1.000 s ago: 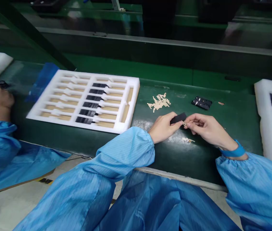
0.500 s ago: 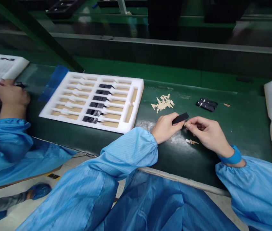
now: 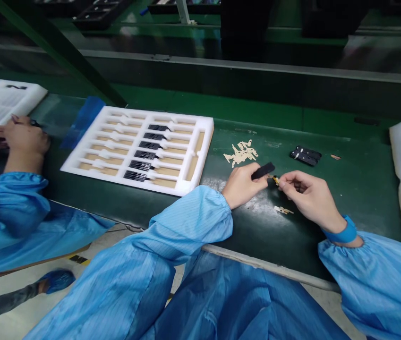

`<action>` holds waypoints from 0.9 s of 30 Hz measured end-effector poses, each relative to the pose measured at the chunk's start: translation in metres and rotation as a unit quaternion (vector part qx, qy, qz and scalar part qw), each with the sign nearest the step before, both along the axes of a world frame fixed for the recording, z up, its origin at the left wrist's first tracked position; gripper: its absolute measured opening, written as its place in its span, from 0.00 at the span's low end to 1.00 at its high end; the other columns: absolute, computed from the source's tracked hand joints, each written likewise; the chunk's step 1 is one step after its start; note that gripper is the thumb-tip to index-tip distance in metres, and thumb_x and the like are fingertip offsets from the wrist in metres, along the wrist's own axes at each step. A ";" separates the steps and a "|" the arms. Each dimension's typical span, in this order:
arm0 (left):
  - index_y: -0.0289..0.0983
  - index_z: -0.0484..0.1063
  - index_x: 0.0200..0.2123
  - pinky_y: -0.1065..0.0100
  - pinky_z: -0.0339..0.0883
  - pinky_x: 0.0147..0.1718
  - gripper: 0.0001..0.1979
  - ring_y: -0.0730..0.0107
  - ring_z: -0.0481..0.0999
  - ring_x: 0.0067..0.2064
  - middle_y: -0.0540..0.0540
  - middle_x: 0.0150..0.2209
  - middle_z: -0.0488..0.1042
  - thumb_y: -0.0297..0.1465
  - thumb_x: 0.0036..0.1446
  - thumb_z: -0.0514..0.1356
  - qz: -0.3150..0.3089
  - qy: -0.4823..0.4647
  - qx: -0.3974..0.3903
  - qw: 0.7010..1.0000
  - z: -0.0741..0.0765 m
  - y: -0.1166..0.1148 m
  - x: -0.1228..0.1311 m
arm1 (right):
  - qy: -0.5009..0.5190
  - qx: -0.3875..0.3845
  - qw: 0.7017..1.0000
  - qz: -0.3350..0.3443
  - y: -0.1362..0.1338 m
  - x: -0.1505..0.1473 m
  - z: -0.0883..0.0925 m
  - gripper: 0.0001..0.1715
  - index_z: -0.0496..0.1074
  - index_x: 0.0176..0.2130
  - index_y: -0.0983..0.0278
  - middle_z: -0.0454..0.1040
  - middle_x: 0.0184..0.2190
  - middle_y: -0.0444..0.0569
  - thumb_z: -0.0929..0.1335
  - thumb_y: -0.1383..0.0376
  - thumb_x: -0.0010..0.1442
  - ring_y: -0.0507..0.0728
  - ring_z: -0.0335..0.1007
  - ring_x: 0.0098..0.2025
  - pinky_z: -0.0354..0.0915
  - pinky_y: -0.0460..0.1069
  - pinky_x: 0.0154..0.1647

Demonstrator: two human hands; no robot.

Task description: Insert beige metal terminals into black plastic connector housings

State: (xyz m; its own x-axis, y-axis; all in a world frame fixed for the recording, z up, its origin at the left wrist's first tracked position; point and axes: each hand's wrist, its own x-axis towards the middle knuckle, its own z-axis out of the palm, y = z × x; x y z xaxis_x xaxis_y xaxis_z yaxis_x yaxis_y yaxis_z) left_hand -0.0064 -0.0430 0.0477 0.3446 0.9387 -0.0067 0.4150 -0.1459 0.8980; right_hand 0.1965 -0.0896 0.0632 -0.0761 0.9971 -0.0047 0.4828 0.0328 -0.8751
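The left hand (image 3: 242,186) holds a straight black bar (image 3: 264,171), partly hidden; the right hand (image 3: 308,193) pinches a tiny yellow bit (image 3: 276,180), shape unclear. Flat tan pieces (image 3: 242,154) lie beyond.

A black, matte, narrow rectangular bar (image 3: 263,171) is gripped in the left hand (image 3: 243,186), tilted with its far end raised toward the right. A small yellow-and-dark piece (image 3: 276,180) is pinched between the thumb and fingers of the right hand (image 3: 304,193), near the bar; its exact form is too small to tell. Flat, cream-coloured thin strips (image 3: 284,210) lie in a small cluster below, between the hands.
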 end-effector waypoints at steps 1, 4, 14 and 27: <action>0.36 0.69 0.29 0.71 0.53 0.28 0.08 0.73 0.66 0.29 0.53 0.24 0.67 0.33 0.58 0.61 0.028 0.009 0.014 0.999 0.001 0.004 -0.002 | 0.010 -0.003 1.000 -0.010 0.001 0.001 0.000 0.13 0.77 0.36 0.64 0.75 0.27 0.46 0.71 0.56 0.62 0.51 0.66 0.25 0.61 0.46 0.27; 0.36 0.69 0.27 0.70 0.53 0.29 0.10 0.71 0.67 0.28 0.52 0.24 0.67 0.33 0.60 0.61 0.107 0.045 0.053 0.992 0.006 0.016 -0.010 | 0.025 -0.007 0.999 -0.033 0.003 0.003 0.001 0.13 0.76 0.35 0.65 0.75 0.27 0.47 0.71 0.57 0.62 0.51 0.65 0.24 0.62 0.46 0.26; 0.35 0.79 0.44 0.70 0.65 0.39 0.11 0.68 0.76 0.37 0.47 0.39 0.79 0.31 0.61 0.61 0.009 -0.048 0.035 0.998 0.004 0.013 -0.010 | 0.021 -0.006 1.000 -0.018 0.003 0.000 0.006 0.12 0.76 0.35 0.64 0.74 0.26 0.46 0.71 0.57 0.61 0.51 0.64 0.24 0.60 0.46 0.26; 0.35 0.75 0.35 0.72 0.56 0.29 0.11 0.74 0.67 0.30 0.53 0.26 0.69 0.37 0.59 0.62 -0.062 -0.031 -0.015 0.998 0.006 0.002 -0.004 | -0.017 0.059 0.998 -0.028 0.000 -0.001 -0.001 0.08 0.73 0.36 0.62 0.71 0.30 0.45 0.71 0.59 0.63 0.52 0.65 0.29 0.61 0.47 0.29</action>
